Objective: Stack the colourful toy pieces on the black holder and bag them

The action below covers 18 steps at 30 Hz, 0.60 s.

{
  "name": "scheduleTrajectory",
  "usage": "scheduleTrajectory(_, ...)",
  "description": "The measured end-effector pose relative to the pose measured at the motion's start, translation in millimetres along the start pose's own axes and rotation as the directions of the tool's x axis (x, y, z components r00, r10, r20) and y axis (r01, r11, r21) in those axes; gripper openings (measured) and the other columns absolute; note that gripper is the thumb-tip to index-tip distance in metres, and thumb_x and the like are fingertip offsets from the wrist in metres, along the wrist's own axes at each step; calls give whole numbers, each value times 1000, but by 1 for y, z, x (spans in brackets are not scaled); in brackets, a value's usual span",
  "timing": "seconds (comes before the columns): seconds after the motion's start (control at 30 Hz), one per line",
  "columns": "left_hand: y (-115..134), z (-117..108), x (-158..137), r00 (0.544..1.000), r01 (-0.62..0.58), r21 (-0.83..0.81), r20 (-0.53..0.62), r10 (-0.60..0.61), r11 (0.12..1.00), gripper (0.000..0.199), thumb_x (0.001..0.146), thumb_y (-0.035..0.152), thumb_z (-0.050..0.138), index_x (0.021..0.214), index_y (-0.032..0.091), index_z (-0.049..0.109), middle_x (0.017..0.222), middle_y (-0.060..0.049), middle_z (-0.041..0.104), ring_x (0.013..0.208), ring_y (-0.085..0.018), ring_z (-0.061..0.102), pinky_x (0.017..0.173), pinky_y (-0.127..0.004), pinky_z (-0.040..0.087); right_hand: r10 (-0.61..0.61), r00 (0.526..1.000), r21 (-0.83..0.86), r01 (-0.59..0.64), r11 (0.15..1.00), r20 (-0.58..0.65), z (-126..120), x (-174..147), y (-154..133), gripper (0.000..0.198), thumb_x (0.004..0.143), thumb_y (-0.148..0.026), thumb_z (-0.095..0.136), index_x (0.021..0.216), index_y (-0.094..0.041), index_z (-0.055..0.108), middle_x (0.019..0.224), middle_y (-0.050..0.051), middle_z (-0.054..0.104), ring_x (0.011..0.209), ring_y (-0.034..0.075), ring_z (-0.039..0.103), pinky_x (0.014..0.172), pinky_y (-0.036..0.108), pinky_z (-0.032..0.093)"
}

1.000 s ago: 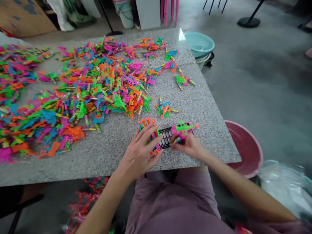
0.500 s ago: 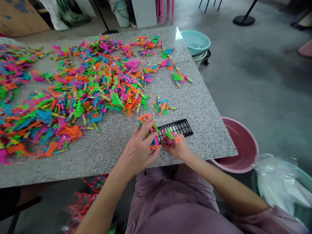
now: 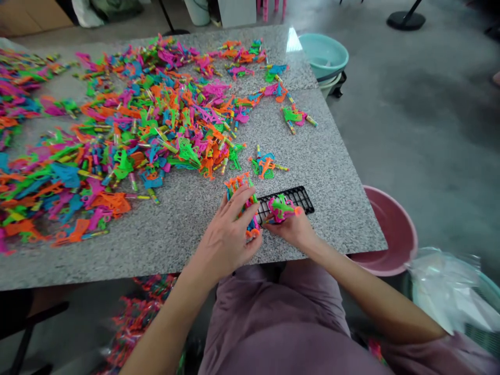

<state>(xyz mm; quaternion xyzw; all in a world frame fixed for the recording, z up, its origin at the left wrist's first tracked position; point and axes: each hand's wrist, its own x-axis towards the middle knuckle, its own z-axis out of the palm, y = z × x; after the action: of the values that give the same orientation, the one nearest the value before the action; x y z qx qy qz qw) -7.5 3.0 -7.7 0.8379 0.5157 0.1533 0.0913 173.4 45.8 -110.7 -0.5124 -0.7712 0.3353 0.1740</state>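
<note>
My left hand [image 3: 224, 232] curls over a row of colourful toy guns [image 3: 239, 180] packed at the left end of a black grid rack [image 3: 302, 198] on the table. Its fingers lie along the far side of the row and the thumb is on the near side. Just to the right, my right hand [image 3: 297, 229] grips pink and green toy guns [image 3: 280, 207] above the rack's middle. One has an orange round end sticking out by the fingers. How many it holds I cannot make out. The right part of the rack shows bare grid cells.
A large heap of toy guns [image 3: 167, 120] with bright-wrapped tubes covers the granite table [image 3: 324, 156] to the left. A few small groups [image 3: 267, 165] lie beyond the rack. Off the right edge stand a pink basin [image 3: 404, 229], a turquoise basin [image 3: 326, 49] and plastic bags [image 3: 441, 281].
The view has shifted slightly. The toy guns in my right hand have turned and show more of their sides. My left hand stays around the row.
</note>
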Motion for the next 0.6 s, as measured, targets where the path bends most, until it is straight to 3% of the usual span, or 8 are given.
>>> scheduleTrajectory(0.13, 0, 1, 0, 1000, 7, 3, -5, -7, 1000, 42, 83, 17, 57, 125, 15, 53, 147, -16, 42, 143, -30, 34, 118, -52, 32, 16, 999, -134, -10, 991, 40, -10, -3, -12, 12, 78, -31, 68, 79, -19, 71, 77, 4, 72, 77, 22, 67, 70, 28, 45)
scheduleTrajectory(0.4, 2, -3, 4, 1000, -4, 33, 26, 3, 999, 28, 84, 22, 56, 112, 15, 60, 145, -17, 41, 141, -33, 35, 115, -53, 35, -68, 986, -194, 97, 976, 149, -12, -6, -30, 12, 85, -17, 58, 95, -18, 64, 85, 6, 72, 75, 19, 66, 65, 25, 40)
scheduleTrajectory(0.6, 4, -8, 8, 998, 36, 103, 54, -41, 994, 33, 80, 26, 59, 111, 13, 61, 145, -19, 41, 138, -37, 38, 112, -51, 40, -56, 974, -237, 109, 965, 220, -19, -4, -44, 20, 88, -12, 50, 101, -19, 62, 88, 8, 72, 80, 21, 67, 69, 27, 40)
